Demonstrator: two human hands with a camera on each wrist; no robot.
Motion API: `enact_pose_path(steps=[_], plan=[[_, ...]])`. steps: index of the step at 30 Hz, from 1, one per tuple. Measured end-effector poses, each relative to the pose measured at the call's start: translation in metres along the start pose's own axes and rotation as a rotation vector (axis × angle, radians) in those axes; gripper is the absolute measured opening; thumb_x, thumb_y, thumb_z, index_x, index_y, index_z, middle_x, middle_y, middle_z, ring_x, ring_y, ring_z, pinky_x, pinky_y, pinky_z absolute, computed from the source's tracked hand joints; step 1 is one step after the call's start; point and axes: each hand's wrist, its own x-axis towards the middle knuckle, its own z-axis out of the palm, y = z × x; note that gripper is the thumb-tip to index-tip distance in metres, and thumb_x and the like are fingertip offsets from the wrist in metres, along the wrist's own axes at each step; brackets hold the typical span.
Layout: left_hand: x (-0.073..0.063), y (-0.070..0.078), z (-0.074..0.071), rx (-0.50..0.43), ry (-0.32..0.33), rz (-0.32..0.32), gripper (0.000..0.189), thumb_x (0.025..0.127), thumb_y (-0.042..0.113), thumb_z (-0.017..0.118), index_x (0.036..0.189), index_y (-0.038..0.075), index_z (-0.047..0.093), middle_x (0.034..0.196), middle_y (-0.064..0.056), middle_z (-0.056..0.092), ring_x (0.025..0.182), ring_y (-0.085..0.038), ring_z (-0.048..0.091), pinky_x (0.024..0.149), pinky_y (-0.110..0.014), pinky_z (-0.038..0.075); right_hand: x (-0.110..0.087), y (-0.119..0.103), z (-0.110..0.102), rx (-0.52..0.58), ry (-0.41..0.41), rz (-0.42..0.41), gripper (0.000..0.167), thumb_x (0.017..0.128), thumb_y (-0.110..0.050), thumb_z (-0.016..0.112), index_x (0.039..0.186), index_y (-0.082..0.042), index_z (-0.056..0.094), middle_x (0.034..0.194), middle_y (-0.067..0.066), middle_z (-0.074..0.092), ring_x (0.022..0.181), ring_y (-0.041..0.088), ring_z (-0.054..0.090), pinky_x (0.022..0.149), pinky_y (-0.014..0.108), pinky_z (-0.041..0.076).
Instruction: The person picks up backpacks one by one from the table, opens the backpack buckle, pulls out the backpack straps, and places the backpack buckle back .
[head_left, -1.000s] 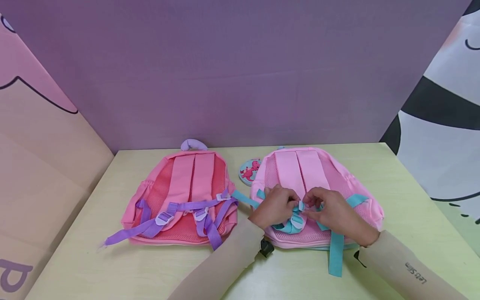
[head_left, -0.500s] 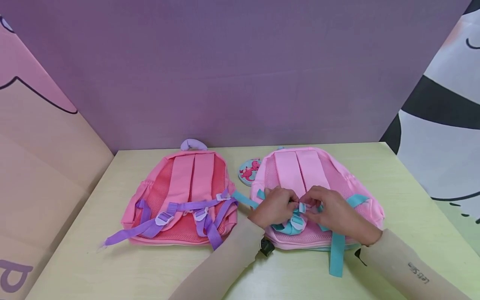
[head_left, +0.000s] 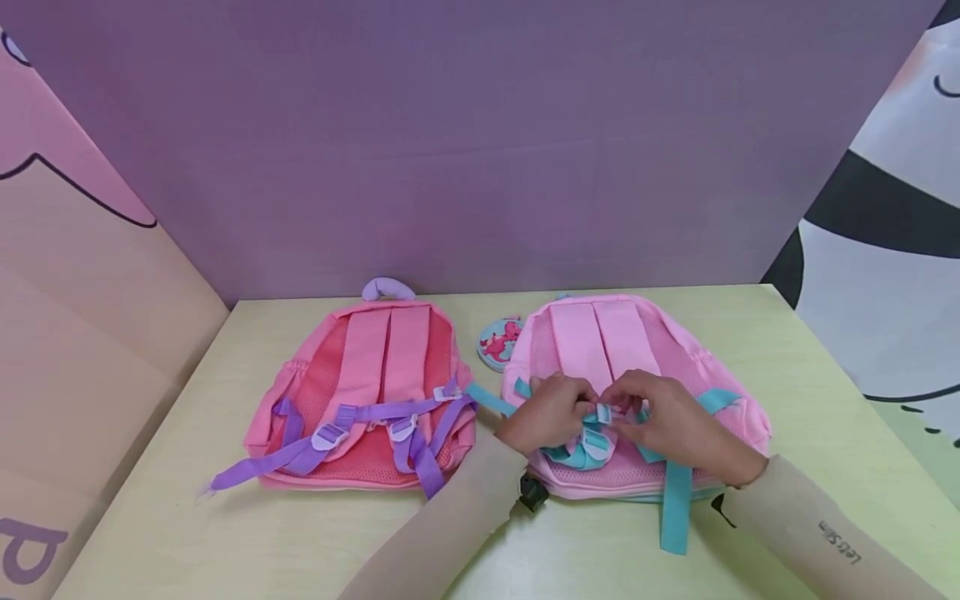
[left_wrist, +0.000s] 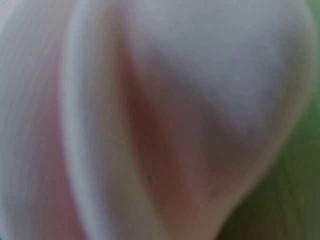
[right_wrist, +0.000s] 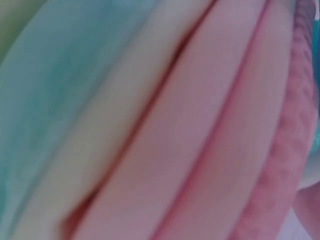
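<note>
A light pink backpack lies on the table with its shoulder straps up. Across its middle runs a teal strap with a small pale blue buckle. My left hand comes from the left, its curled fingers pinching the teal strap at the buckle. From the other side my right hand pinches at the buckle with thumb and forefinger; the fingers hide how its parts fit. Just below sits a pale strap adjuster. The left wrist view is a blur of skin; the right wrist view shows only blurred pink and teal cloth.
To the left lies a coral backpack with purple straps and white buckles. A round dinosaur tag rests between the bags. A loose teal strap end hangs onto the table. A purple panel rises behind.
Both hands stay at the buckle. The right hand has shifted slightly and its fingertips have moved a little around the buckle; the hanging teal strap end moved slightly right.
</note>
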Motion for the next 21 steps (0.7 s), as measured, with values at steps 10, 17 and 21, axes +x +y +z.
enact_pose_path(steps=[10,17,21], plan=[[-0.0002,-0.0021,-0.0007,0.018,0.005,0.000,0.009,0.092,0.022,0.062,0.094,0.016,0.068,0.053,0.013,0.053,0.084,0.000,0.047,0.087,-0.033,0.026,0.0016,0.0029,0.0026,0.001,0.000,-0.029,0.032,0.070,-0.004,0.082,0.096,-0.015,0.066,0.080,-0.009,0.058,0.072,0.012,0.054,0.065,0.029,0.049],[0.0003,-0.0045,0.0016,-0.089,0.036,-0.003,0.006,0.091,0.021,0.064,0.095,0.017,0.061,0.073,0.017,0.056,0.070,0.002,0.052,0.086,-0.032,0.026,0.0014,0.0005,0.0046,-0.001,0.008,0.023,0.030,0.072,-0.003,0.081,0.095,-0.012,0.066,0.077,-0.007,0.057,0.071,0.014,0.053,0.062,0.027,0.047],[-0.0006,-0.0054,0.0015,-0.146,0.045,0.018,0.010,0.091,0.020,0.065,0.097,0.018,0.058,0.079,0.016,0.057,0.068,0.001,0.054,0.086,-0.028,0.032,0.0015,0.0009,0.0049,-0.012,0.002,0.064,0.029,0.071,-0.004,0.081,0.093,-0.012,0.065,0.076,-0.006,0.056,0.071,0.015,0.053,0.062,0.025,0.046]])
